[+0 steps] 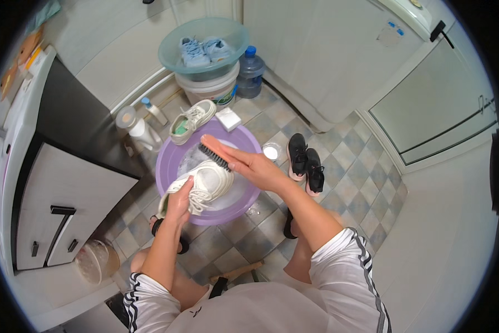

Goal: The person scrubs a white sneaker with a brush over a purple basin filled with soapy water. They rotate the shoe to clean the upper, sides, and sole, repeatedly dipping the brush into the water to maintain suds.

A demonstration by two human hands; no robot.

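Note:
My left hand [180, 203] grips a white lace-up sneaker [210, 179] by its side, its toe pointing up and right. In my right hand [253, 166] is an orange-backed scrub brush [215, 150] with dark bristles. The bristles are at the sneaker's toe edge; whether they press on it I cannot tell. Both are over a purple plastic basin [166, 162] that holds sudsy water [232, 200]. The other white sneaker [193, 120] rests on the basin's far rim, with something green inside it. Beside that sneaker, a white block-shaped object [228, 119] sits at the rim.
A pair of black sneakers [305, 164] and a small container of white stuff [271, 151] stand right of the basin. Behind are a white bucket [210, 89] under a teal basin [166, 56] with blue sneakers [203, 52], and a water jug [250, 73]. Bottles [139, 127] and a cabinet [66, 195] are left.

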